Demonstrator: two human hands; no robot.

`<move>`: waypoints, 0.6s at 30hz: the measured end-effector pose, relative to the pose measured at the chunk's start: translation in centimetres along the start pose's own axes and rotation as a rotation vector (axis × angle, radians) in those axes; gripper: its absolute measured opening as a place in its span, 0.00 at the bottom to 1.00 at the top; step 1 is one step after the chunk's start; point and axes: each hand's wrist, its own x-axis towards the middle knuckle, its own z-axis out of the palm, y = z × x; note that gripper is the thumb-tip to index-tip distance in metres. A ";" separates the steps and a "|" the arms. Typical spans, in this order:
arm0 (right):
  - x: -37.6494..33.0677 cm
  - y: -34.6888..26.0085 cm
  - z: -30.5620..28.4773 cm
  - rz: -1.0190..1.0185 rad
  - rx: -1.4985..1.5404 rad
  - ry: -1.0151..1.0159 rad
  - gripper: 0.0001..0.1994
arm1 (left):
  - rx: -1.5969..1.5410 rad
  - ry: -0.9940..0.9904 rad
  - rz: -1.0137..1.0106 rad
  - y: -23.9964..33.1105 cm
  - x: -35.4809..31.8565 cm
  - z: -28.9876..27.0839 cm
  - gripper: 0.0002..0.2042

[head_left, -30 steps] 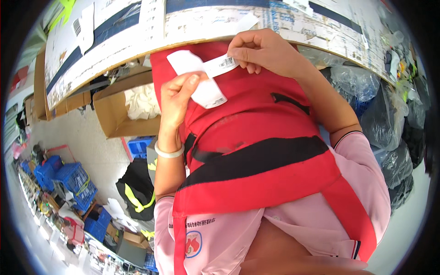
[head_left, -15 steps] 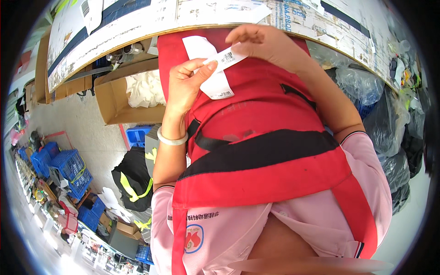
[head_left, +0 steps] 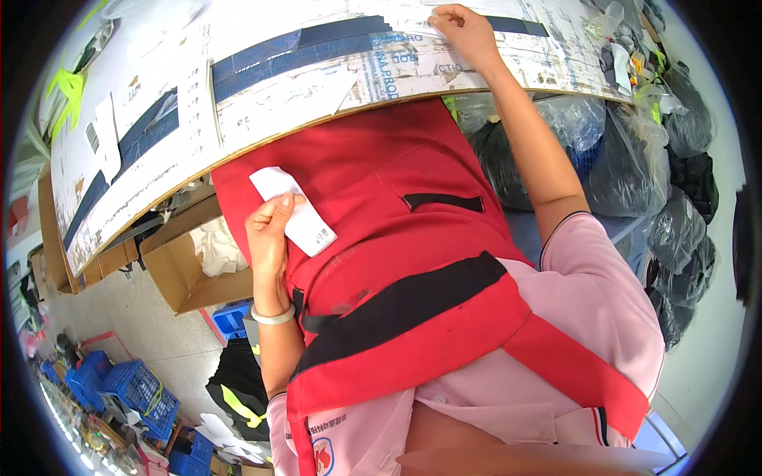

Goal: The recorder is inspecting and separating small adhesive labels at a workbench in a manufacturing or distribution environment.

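Paper slip (head_left: 295,213) pinched in left hand (head_left: 270,238); right hand (head_left: 467,28) presses tabletop (head_left: 262,87), seemingly empty; cardboard box (head_left: 178,274) holds white cloth (head_left: 213,247).

White rectangular label sheet (head_left: 292,209) held in the left hand (head_left: 270,238), against the red apron. Open brown cardboard box (head_left: 186,274) just left of that hand, white contents inside. Flattened cardboard sheet (head_left: 262,103) with blue tape strips and white labels, under the right hand (head_left: 468,32).
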 end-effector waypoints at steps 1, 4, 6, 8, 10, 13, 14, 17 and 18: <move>0.0 0.5 0.2 -0.167 -0.167 0.143 0.09 | 0.002 -0.004 0.000 0.1 0.1 0.0 0.11; -1.1 -0.2 0.0 -0.213 -0.130 0.142 0.10 | -0.003 -0.016 -0.037 0.1 0.3 0.0 0.11; -2.1 -0.6 0.9 -0.295 -0.073 0.075 0.10 | -0.003 0.011 -0.061 0.2 0.2 0.0 0.11; -3.6 -1.8 1.8 -0.386 -0.076 -0.070 0.10 | -0.005 0.011 -0.058 0.1 0.3 0.1 0.11; -4.7 -2.7 3.1 -0.545 -0.146 -0.085 0.09 | -0.010 -0.009 -0.063 -0.1 0.7 0.2 0.10; -5.7 -4.2 5.0 -0.680 -0.175 -0.166 0.09 | 0.000 0.003 -0.069 -0.1 0.7 0.4 0.10; -5.9 -4.4 5.3 -0.654 -0.133 -0.234 0.09 | 0.005 0.005 -0.073 0.0 0.7 0.5 0.10; -7.0 -4.1 5.7 -0.709 -0.264 -0.131 0.09 | 0.011 0.011 -0.080 0.0 0.7 0.6 0.11; -7.2 -4.1 5.5 -0.710 -0.258 -0.137 0.09 | 0.011 0.019 -0.084 -0.1 0.7 0.4 0.11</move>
